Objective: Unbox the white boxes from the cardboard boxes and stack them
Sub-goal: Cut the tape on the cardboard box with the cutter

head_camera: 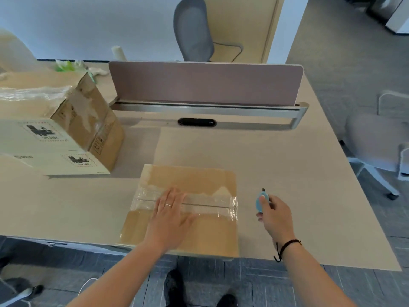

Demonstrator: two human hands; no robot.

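Head view, looking down at a beige desk [287,162] from a standing position. A flat cardboard box [199,180] lies at the near edge, directly in front of the person, its top seam sealed under a wide band of clear tape [212,201] running left to right. The left hand [171,210] lies flat on the tape, fingers straight and spread, holding nothing; it seems to pin the box so it cannot slide. The right hand [275,214] hovers just right of the box, fingers curled around a small blue box cutter [262,201] with its tip pointing away from the body, probably ready to slit the seam.

At the left of the desk, well apart from the sealed box, two white boxes [44,149] with black printed labels sit stacked one on the other. Touching them behind is a larger cardboard carton [93,120], tilted, with crumpled clear wrap on top. No white box is visible in the sealed box yet. A desk divider [205,83] stands at the back, with a grey chair [192,29] beyond.
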